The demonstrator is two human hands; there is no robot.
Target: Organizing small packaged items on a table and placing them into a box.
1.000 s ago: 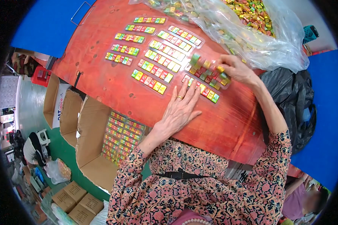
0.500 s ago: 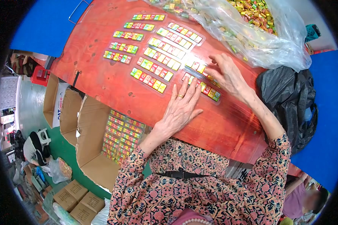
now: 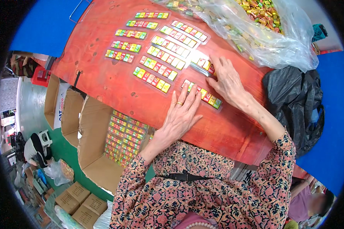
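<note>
red wooden bench, plastic strips everywhere

so the left hand has its fingers slightly apart, fingertips resting on a clear plastic strip of red, yellow and green blocks near the bench's front edge. the right hand is over the right end of a second clear strip of coloured blocks, just beyond; can't tell if it's pinching. more filled clear strips lie left of both, in two columns.
</note>
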